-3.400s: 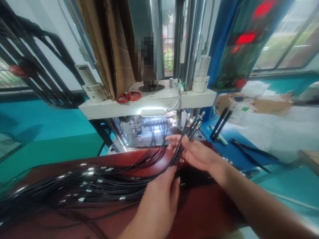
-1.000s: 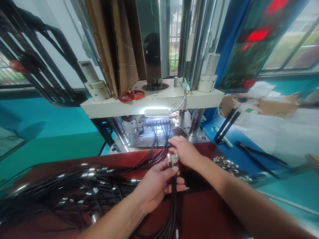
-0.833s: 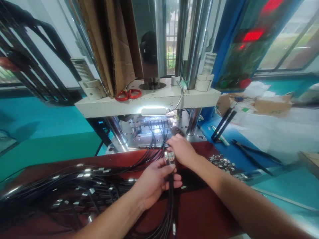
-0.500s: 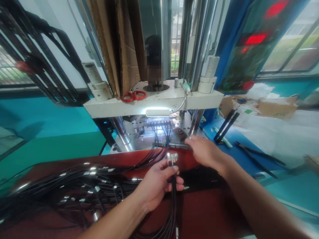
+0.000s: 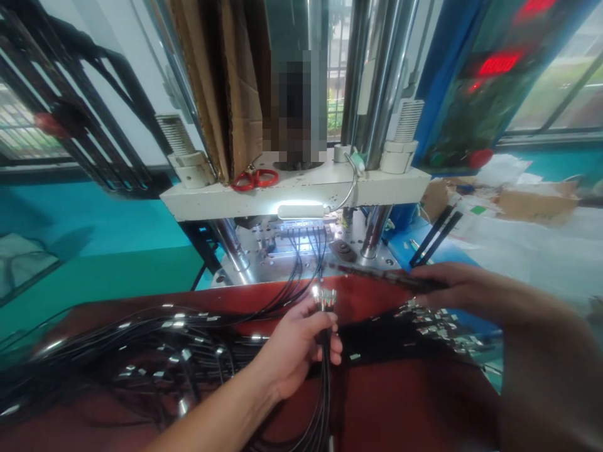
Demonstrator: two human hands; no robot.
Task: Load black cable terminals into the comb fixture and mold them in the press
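Note:
My left hand [image 5: 308, 333] is closed around a bundle of black cables [image 5: 325, 364], held upright over the red-brown table. Their silvery metal connectors [image 5: 326, 298] stick up above my thumb, and the cable tails hang down toward me. On the right, my right hand [image 5: 452, 289] grips the end of a long dark metal bar [image 5: 377, 274], blurred by motion. The bar points left, toward the front of the press bed. Under the lit press plate, several other black cables [image 5: 298, 260] run out of a metal fixture [image 5: 301, 238] and down onto the table.
A large pile of black cables [image 5: 164, 351] covers the table's left. More cables with connector ends [image 5: 438, 329] lie on the right. Red-handled scissors [image 5: 257, 179] rest on the press plate [image 5: 226, 199]. Steel columns [image 5: 375, 232] flank the fixture. Cardboard and white wrapping [image 5: 532, 238] lie beyond.
My right hand has moved right, taking the bar up off the front of the press bed. My left hand stays nearly in place with its cable bundle. The view has shifted slightly.

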